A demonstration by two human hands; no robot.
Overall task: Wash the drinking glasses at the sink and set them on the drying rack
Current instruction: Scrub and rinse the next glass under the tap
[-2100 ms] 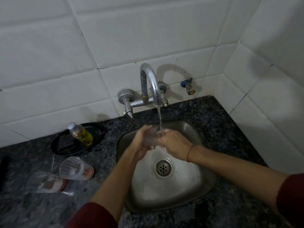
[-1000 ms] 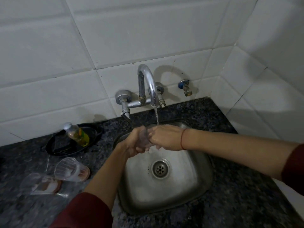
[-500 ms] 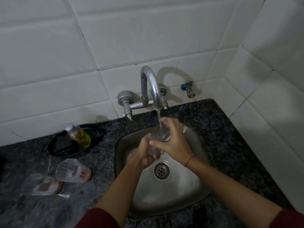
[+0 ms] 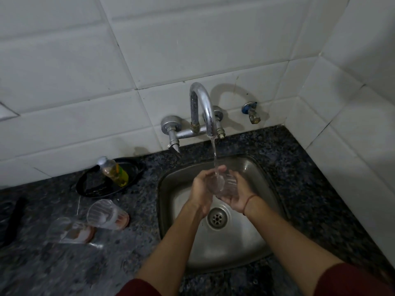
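A clear drinking glass (image 4: 227, 185) is held over the steel sink (image 4: 252, 238), under the water running from the curved tap (image 4: 204, 107). My right hand (image 4: 239, 197) cups the glass from below and the right. My left hand (image 4: 202, 189) presses against its left side, fingers curled around it. Two more clear glasses lie on their sides on the dark counter to the left: one nearer the sink (image 4: 106, 214), one further left (image 4: 70, 230). Both show a reddish base. No drying rack is in view.
A black dish (image 4: 89, 186) with a yellow soap bottle (image 4: 114, 171) sits left of the sink by the tiled wall. A dark object (image 4: 12, 218) lies at the left edge. A small valve (image 4: 251, 113) projects from the wall right of the tap.
My right hand has shifted from over the glass's top to beneath it, palm up. The glass has tipped and sits lower between both hands under the stream.
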